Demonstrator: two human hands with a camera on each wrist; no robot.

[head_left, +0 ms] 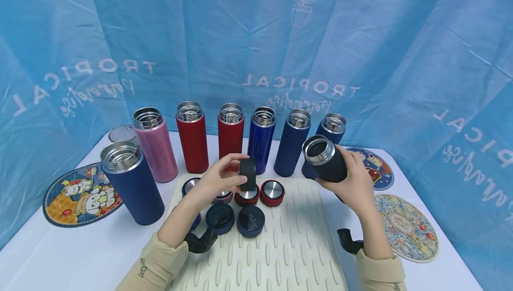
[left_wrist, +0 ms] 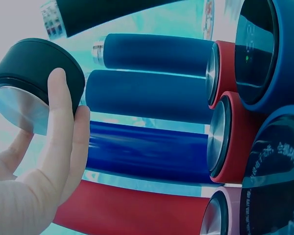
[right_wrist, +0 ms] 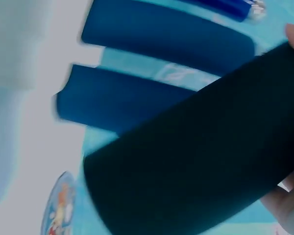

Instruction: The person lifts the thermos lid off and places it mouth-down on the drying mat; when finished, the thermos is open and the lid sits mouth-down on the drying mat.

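Above the middle of the mat, my left hand [head_left: 219, 176] grips a black bottle lid [head_left: 248, 175] between thumb and fingers. The lid is turned on its side, and its silver disc [left_wrist: 27, 105] shows in the left wrist view. My right hand [head_left: 356, 186] holds a black thermos bottle [head_left: 335, 167] around its body, lifted and tilted with its mouth towards the upper left. That bottle has no lid on its steel threaded neck [head_left: 319, 150]. Lid and bottle are well apart. In the right wrist view the black bottle [right_wrist: 201, 152] covers much of the frame.
Lidless pink [head_left: 156, 148], red [head_left: 192, 142], and blue [head_left: 262, 139] bottles stand along the back. A wide navy bottle [head_left: 134, 188] stands at left. Several lids, including a red lid [head_left: 272, 193] and navy lid [head_left: 250, 221], lie on the cream mat [head_left: 296, 237]. Round patterned mats [head_left: 406, 228] flank it.
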